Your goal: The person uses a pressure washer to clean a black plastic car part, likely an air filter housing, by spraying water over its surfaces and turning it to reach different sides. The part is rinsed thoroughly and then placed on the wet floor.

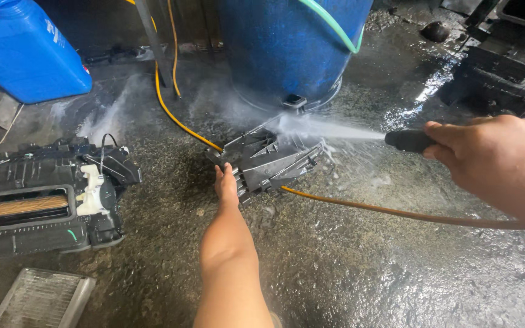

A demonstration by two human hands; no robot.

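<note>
I steady the housing (268, 161) with my left hand (226, 185), probably gripping its edge; my right hand (487, 158) clamps the nozzle (409, 140), mid-rinse.

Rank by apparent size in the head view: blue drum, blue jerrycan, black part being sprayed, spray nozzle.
1. Blue drum
2. Blue jerrycan
3. Black part; drum and jerrycan are cropped
4. Spray nozzle

Open wet floor (347, 267) nearside; blue drum (287, 42) behind, yellow hose (396, 212) across.
</note>
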